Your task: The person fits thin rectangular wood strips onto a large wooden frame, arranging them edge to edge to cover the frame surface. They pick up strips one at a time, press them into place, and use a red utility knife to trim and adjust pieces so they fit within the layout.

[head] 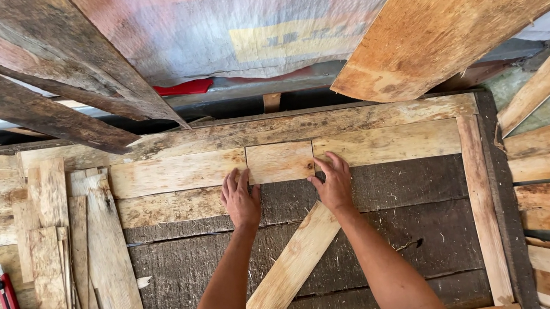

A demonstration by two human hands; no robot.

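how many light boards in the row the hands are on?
3: a long board left of the left hand, a short middle piece touched by both it and the right hand, and another long board to the right.

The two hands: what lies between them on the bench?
In the head view, between the left hand and right hand lie the short block and dark board; the plank is nearer.

Two bare forearms come up from the bottom edge of the view, with no sleeves, gloves, watch or rings showing. The left hand [242, 202] and right hand [334, 186] have short, unpainted nails.
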